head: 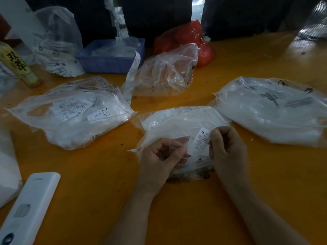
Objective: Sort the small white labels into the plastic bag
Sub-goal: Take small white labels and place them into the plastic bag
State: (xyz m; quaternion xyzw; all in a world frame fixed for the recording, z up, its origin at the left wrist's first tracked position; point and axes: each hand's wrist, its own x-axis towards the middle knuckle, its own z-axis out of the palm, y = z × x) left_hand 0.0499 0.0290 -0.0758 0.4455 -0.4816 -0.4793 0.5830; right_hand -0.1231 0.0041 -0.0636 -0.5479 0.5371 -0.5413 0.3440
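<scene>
orange table (106, 174), dim room | left hand (159, 160) pinches the mouth of the middle plastic bag (177, 121), likely holding it open | right hand (228, 149) pinches a white label (201, 140) by its right edge, label just above the bag's opening, not yet dropped in

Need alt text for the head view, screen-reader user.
Over an orange table, the right hand pinches a small white label at the mouth of a clear plastic bag, which the left hand grips open. More label-filled bags lie around.
</scene>
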